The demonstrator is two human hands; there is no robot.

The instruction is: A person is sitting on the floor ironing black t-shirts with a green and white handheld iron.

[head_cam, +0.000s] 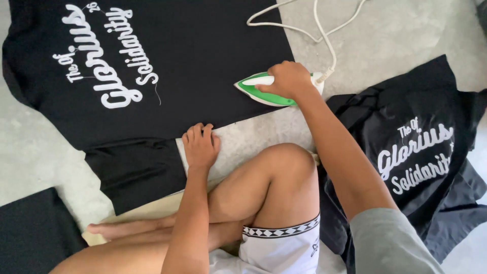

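Spread shirt: a black T-shirt [193, 56] with white script lettering lies flat on the grey floor [406, 30], filling the upper left of the view
Shirt pile: a crumpled heap of black shirts [431, 167] with the same kind of white print sits to the right, beside the person's knee
Folded cloth: a dark folded piece [30, 228] lies at the lower left corner, apart from the spread shirt
Iron: a green and white clothes iron [264, 94] rests on the spread shirt's right edge, its white cord [324, 35] looping off toward the top
Right hand: the right hand [288, 80] covers the iron's handle, fingers curled shut around it
Left hand: the left hand [200, 144] lies palm down on the spread shirt's lower hem, fingers straight and pressed together
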